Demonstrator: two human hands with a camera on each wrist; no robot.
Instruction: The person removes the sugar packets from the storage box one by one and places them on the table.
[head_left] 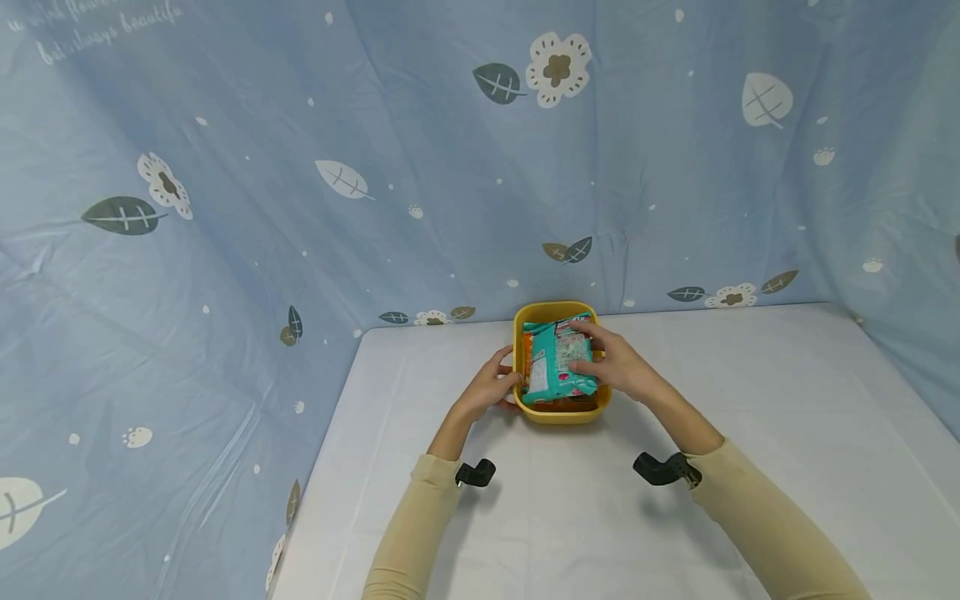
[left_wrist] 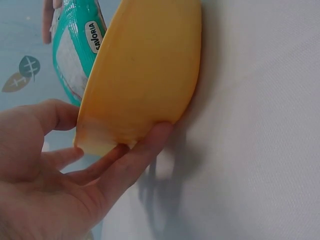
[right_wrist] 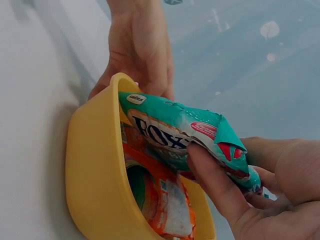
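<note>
A yellow plastic tub (head_left: 564, 417) stands on the white table near its far edge. My left hand (head_left: 489, 387) holds it by the left side, thumb at the rim and fingers spread along the outer wall in the left wrist view. With my right hand (head_left: 619, 367) I pinch a teal candy bag (head_left: 551, 362) by one edge, the thumb on one face and fingers behind. The bag tilts over the tub's mouth, one end inside the rim. Its print reads "FOX" in the right wrist view. Under it in the tub lies an orange packet (right_wrist: 175, 212), partly hidden.
The white-covered table (head_left: 750, 400) spreads out around the tub. Close behind it hangs a blue curtain (head_left: 450, 167) with leaves and flowers, which also runs along the left and right sides. Black wrist mounts (head_left: 663, 469) stick out from both sleeves.
</note>
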